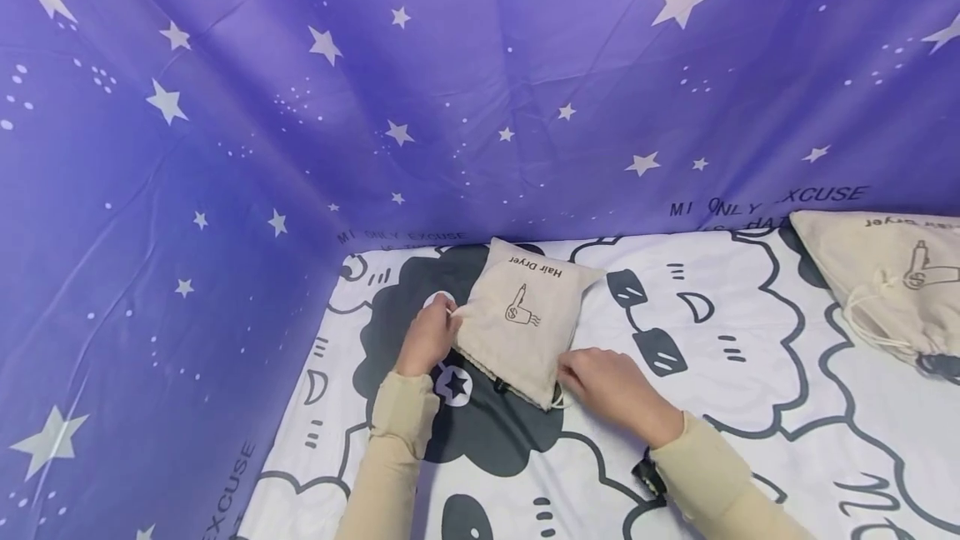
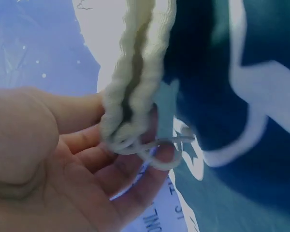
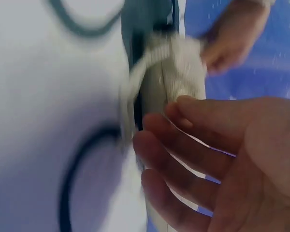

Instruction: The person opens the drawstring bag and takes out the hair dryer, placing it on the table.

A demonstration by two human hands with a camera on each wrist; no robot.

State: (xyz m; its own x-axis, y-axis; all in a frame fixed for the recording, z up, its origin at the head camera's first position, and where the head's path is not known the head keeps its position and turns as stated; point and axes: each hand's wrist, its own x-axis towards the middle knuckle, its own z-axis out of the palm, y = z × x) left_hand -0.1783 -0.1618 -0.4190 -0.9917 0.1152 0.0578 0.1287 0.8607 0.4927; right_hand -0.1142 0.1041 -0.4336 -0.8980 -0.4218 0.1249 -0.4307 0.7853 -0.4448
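A beige cloth drawstring bag (image 1: 551,332), printed "Hair Dryer" with a dryer drawing, lies on the bedding with its gathered mouth toward me. My left hand (image 1: 427,338) pinches one corner of that mouth. In the left wrist view, the ruffled hem (image 2: 130,72) sits between thumb and fingers, and a loop of white cord (image 2: 164,159) hangs by the fingertips. At the opposite corner, my right hand (image 1: 609,383) pinches the hem between thumb and forefinger, its other fingers loosely bent. A small black piece (image 1: 500,386) pokes out under the mouth; the rest of it is hidden.
A second beige "Hair Dryer" bag (image 1: 885,273) lies at the far right, something dark (image 1: 937,365) at its mouth. The white cartoon-print bedding (image 1: 720,407) spreads underneath. Purple star-print curtains (image 1: 525,65) hang behind and to the left. A black wrist strap (image 1: 649,473) is on my right wrist.
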